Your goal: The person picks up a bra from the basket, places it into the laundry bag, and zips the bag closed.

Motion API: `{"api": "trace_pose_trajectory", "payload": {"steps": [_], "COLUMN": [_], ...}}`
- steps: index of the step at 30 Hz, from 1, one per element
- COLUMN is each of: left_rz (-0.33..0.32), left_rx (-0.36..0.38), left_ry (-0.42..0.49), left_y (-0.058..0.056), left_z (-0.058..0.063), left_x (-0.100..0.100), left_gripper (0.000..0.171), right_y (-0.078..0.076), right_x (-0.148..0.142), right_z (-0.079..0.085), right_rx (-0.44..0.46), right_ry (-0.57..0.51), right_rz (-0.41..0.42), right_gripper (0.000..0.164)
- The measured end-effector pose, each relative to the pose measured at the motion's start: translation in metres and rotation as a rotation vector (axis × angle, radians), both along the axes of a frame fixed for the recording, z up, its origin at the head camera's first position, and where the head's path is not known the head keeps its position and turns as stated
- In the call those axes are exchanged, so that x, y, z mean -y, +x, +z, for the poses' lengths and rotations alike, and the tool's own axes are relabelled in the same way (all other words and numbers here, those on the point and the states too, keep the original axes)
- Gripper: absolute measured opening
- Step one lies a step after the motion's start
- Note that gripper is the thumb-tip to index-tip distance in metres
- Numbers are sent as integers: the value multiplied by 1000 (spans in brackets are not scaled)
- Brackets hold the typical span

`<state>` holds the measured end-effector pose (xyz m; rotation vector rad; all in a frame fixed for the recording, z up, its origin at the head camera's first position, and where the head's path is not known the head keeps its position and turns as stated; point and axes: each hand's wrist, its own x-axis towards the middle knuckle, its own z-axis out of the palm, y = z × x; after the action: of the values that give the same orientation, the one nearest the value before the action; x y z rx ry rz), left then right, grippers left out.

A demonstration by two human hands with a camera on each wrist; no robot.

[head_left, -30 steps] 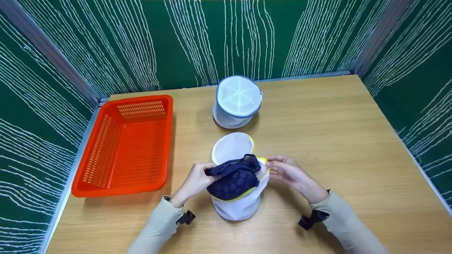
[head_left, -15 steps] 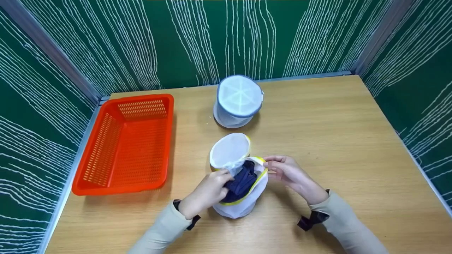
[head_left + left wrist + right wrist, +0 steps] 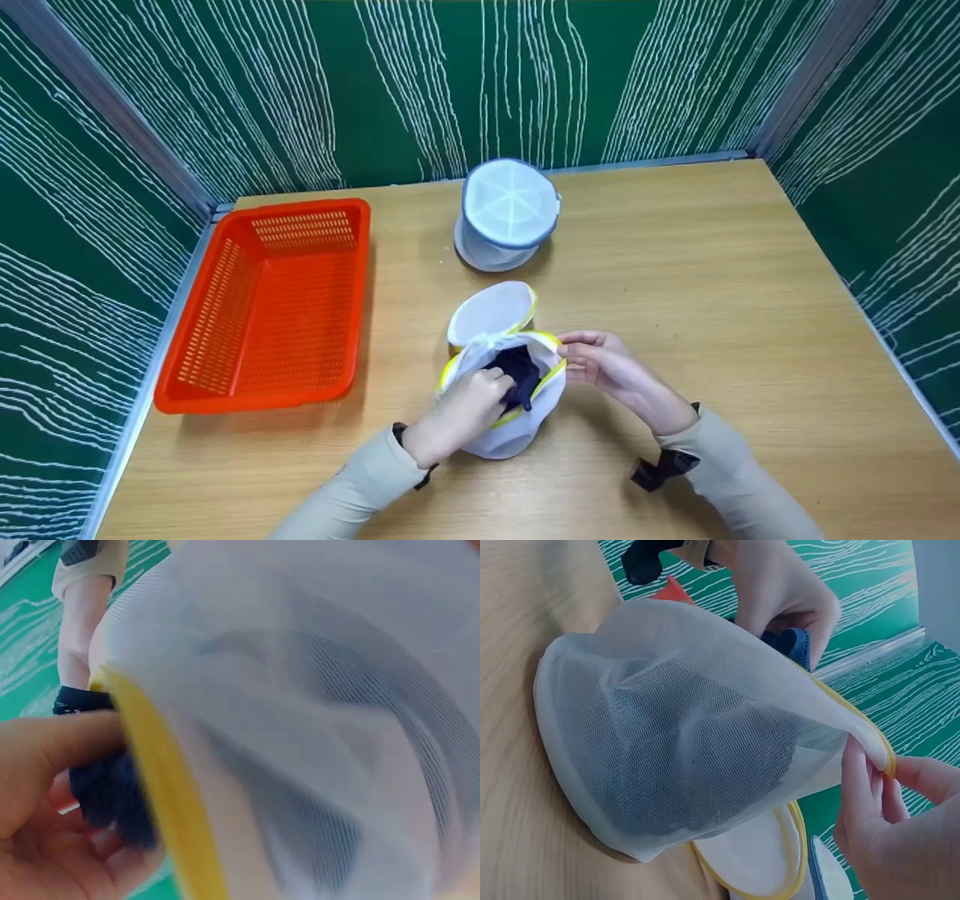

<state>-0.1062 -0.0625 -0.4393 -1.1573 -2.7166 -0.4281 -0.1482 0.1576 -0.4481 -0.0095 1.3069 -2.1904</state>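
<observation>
A white mesh laundry bag (image 3: 501, 446) with a yellow zip edge stands on the table, its round lid (image 3: 491, 311) folded back away from me. My left hand (image 3: 472, 409) reaches into the mouth and holds a navy bra (image 3: 517, 371), its fingertips partly hidden. In the left wrist view, thumb and fingers grip a bunched navy part of the bra (image 3: 112, 787) beside the yellow edge. Much of the bra shows dark through the mesh in the right wrist view. My right hand (image 3: 611, 371) pinches the yellow rim on the right, drawing that side outward.
Behind the bag stands a second mesh laundry bag (image 3: 510, 202) with a blue-grey edge, its top closed. An orange plastic basket (image 3: 255, 409) sits at the left of the wooden table (image 3: 675, 262). Green panels with white lines surround the table.
My left hand has moved right and down into the bag with the bra, which has sunk from above the rim to mostly inside. The right hand stays at the rim.
</observation>
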Motion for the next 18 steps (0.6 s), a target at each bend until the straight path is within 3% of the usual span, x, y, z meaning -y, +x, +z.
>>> {"api": "trace_pose_trajectory", "payload": {"steps": [4,8,14,18], "left_rz": [7,14,-13,-36], "left_rx": [250,357,337,193], "left_ry": [103,154,184,180], "left_y": [-4,-3,1,4], "left_z": [1,2,-3,-7], "left_x": [9,19,22,19], "left_gripper": [17,24,16,14], "right_y": [-1,-1,-1,0], "right_x": [-4,-7,-7,-6], "right_z": [-1,-3,-4,-6], "right_rx": [16,25,20,14], "right_ry": [4,-9,-38,-36], "right_rz": [-11,-17,0,-1], "right_gripper": [23,24,25,25]}}
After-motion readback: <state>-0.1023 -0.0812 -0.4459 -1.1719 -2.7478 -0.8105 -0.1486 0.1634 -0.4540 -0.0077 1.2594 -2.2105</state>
